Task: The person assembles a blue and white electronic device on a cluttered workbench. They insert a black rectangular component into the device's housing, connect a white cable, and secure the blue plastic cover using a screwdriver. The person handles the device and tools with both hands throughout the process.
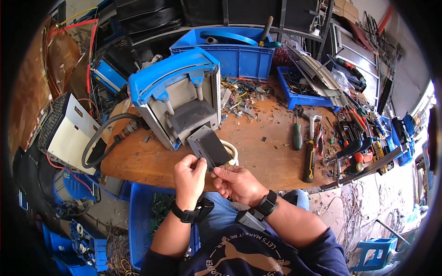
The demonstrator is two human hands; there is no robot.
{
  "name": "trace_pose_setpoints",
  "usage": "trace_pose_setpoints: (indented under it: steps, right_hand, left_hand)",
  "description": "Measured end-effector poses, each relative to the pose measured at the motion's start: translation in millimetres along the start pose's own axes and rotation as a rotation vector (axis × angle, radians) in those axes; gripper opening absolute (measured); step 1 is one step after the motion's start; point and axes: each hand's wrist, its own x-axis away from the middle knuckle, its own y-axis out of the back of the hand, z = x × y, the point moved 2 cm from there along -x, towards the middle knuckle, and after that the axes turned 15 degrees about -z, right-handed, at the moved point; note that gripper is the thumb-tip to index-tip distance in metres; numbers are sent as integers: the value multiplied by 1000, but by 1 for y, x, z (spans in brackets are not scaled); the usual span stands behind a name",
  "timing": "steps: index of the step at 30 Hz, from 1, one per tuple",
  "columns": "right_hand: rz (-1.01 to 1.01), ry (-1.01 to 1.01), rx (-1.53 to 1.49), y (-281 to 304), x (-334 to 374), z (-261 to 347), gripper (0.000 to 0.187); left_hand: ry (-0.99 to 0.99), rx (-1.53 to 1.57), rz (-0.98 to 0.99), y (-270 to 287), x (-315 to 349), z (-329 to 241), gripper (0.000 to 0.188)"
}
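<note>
A blue-topped metal housing (153,120) stands tilted on the wooden bench, with grey posts and a grey block inside it. From its lower front a dark rectangular box-shaped part (212,148) with a grey metal edge sticks out toward me. My left hand (189,179) pinches the near left corner of that part between thumb and fingers. Close to the part's near right corner, my right hand (240,185) has its thumb pressed to its curled fingers. Whatever the right fingers hold is too small to name. A cream cable loop (234,152) lies beside the part.
Loose screws and scraps (241,99) litter the bench (262,156). At right lie a hammer (310,158), a green-handled screwdriver (297,133) and many hand tools. Blue crates (246,62) stand behind. A thick black cable (94,138) loops at left, beside a white box (73,131).
</note>
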Motion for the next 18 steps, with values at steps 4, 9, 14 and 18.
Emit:
trace_pose_setpoints:
  steps: [4,9,14,18]
  right_hand:
    - [3,-15,-51,-4,-1,-1,19]
    - [-116,28,156,-5,-1,8,19]
    - [-328,921,1116,-19,8,26,13]
    - [-318,1162,1727,-31,17,29,9]
  left_hand:
    - [-26,2,2,1,0,-2,31]
    - [-76,-14,-14,2,0,-5,31]
    - [-70,-14,-39,1,2,-9,30]
    - [59,52,-43,-3,2,-7,29]
